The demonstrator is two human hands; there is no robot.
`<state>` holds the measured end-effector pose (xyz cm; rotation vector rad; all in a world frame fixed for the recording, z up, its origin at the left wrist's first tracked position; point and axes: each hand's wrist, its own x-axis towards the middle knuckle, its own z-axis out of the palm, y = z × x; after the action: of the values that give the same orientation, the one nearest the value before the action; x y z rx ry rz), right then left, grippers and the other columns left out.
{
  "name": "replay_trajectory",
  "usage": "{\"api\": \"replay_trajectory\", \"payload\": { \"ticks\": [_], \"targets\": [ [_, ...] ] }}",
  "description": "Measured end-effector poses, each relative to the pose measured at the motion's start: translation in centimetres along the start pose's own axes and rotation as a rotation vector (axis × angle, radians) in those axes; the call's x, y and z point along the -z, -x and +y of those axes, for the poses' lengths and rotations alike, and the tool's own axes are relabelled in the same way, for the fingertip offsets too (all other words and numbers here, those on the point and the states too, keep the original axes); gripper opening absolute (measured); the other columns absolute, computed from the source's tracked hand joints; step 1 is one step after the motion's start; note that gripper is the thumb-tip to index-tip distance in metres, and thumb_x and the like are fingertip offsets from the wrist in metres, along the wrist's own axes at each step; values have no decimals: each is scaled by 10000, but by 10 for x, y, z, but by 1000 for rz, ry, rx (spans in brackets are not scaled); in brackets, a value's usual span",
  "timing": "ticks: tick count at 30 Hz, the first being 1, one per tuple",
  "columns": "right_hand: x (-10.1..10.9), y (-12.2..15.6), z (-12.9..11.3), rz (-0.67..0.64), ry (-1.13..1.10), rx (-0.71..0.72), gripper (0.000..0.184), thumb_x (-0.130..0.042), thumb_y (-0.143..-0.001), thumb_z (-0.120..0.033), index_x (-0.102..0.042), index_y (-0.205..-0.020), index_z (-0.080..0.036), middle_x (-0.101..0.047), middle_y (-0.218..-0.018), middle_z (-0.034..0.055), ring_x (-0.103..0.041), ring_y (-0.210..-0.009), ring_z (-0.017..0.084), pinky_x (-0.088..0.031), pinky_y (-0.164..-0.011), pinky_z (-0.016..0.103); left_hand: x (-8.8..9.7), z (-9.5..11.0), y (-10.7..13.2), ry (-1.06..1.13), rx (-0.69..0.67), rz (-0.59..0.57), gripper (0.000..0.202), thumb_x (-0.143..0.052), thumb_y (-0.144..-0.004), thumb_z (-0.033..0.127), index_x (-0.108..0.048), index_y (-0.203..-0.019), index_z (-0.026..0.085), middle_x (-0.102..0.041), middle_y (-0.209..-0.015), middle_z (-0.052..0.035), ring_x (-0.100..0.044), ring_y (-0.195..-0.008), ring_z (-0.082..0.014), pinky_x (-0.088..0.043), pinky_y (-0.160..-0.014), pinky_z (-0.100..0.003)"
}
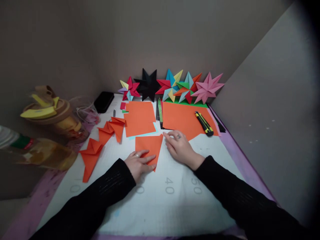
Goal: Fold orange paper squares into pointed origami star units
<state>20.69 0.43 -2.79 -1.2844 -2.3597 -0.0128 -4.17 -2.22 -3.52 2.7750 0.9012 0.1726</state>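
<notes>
A folded orange paper piece [149, 145] lies on the white cutting mat [160, 200] in front of me. My left hand [138, 162] rests flat on its lower left part, fingers stretched out. My right hand [178, 145] presses its fingertips at the paper's upper right corner, fingers extended. Three folded orange units [105, 136] lie in a row to the left. Flat orange sheets [140, 118] and a larger orange sheet [182, 120] lie just beyond my hands.
Several paper stars [172, 86] lean on the back wall. A yellow-black utility knife [204, 123] lies on the right orange sheet. A black case [103, 101] sits at the back left. Bottles and a yellow-lidded container [50, 113] crowd the left edge. A grey wall closes the right.
</notes>
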Motion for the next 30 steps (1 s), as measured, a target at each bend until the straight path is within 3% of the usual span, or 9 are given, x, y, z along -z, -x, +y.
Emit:
{"api": "replay_trajectory", "payload": {
  "ticks": [2,4,12,15,20,26,30],
  "targets": [
    [3,7,-11,-62,-139,208,419,-445,-872,-189,-463,-1290,-192,-545,-1166,134,-456,-1099,262,-404,-930,475,1,-1,0,-16,-25,6,412,-549,-786,199,-583,-1154,381,-521,-1330,45,-407,-1236,-298,-363,-893,-440],
    [4,10,-21,-156,-207,284,399,-435,-875,-177,-481,-1271,-168,-542,-1193,141,-467,-1110,249,-425,-936,451,2,-1,0,-20,-55,6,398,-535,-792,192,-585,-1151,356,-541,-1311,32,-438,-1211,-280,-360,-885,-426],
    [3,3,-25,-239,-189,245,362,-442,-863,-137,-536,-1213,-157,-566,-1172,125,-464,-1121,242,-418,-938,456,4,16,3,-37,-202,89,278,-401,-904,179,-598,-1092,234,-646,-1172,2,-532,-1069,-191,-340,-795,-357],
    [5,3,-22,-269,-154,265,383,-428,-871,-123,-514,-1241,-174,-553,-1195,125,-445,-1149,241,-390,-954,468,5,22,3,-29,-242,114,263,-404,-890,173,-607,-1055,193,-661,-1141,-35,-554,-1015,-193,-343,-758,-359],
    [13,5,-19,-414,-90,322,437,-423,-892,-117,-454,-1312,-234,-456,-1338,119,-382,-1238,252,-348,-985,471,8,26,2,30,-235,156,260,-439,-837,127,-624,-1005,197,-682,-1093,-10,-568,-961,-201,-348,-786,-363],
    [22,7,-17,-586,-162,332,594,-503,-811,-31,-452,-1306,-355,-230,-1500,54,-194,-1368,303,-268,-1036,530,6,16,2,192,-298,124,344,-480,-734,136,-634,-1019,253,-677,-1101,-10,-571,-991,-201,-389,-811,-360],
    [22,8,-16,-653,-209,307,782,-472,-733,95,-409,-1306,-433,-136,-1521,10,-120,-1382,306,-223,-1050,571,10,-1,1,298,-201,257,347,-418,-691,84,-640,-928,208,-712,-945,-31,-614,-884,-183,-445,-800,-346]
  ]
}}
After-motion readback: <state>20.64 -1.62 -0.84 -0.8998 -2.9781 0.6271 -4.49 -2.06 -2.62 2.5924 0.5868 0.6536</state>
